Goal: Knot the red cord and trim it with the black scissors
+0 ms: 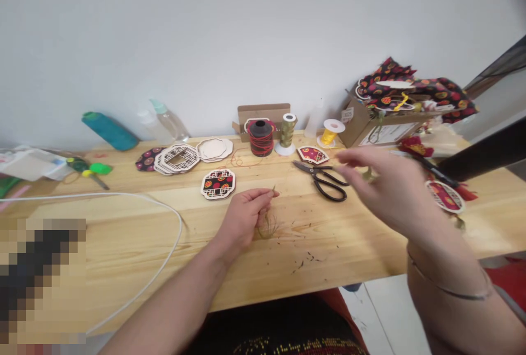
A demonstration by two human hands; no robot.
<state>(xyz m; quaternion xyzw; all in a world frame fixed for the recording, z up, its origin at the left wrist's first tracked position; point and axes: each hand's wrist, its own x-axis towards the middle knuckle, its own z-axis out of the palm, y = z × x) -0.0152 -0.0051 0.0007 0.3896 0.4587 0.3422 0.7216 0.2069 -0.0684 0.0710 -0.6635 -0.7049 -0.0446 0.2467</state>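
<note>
My left hand (250,210) is closed in a pinch on a thin olive-green cord (268,226). The tip pokes up above the fingers and loose loops hang below, close to the tabletop. Raised to the right, my right hand (382,185) has its thumb and fingertips drawn close together; it is slightly blurred, and I cannot make out what is between them. Beside its fingertips lie black-handled scissors (329,185), blades pointing left. A fretwork wooden piece with patterned fabric (218,184) rests beyond my left hand. Dark scraps (308,261) are scattered near the table's front edge.
Along the wall stand a red-and-black cord spool (261,138), a green spool (288,131), a yellow spool (330,133) and a fabric-filled cardboard box (386,125). Stacked wooden frames (181,159) lie left. A white cable (175,234) curves across the left side.
</note>
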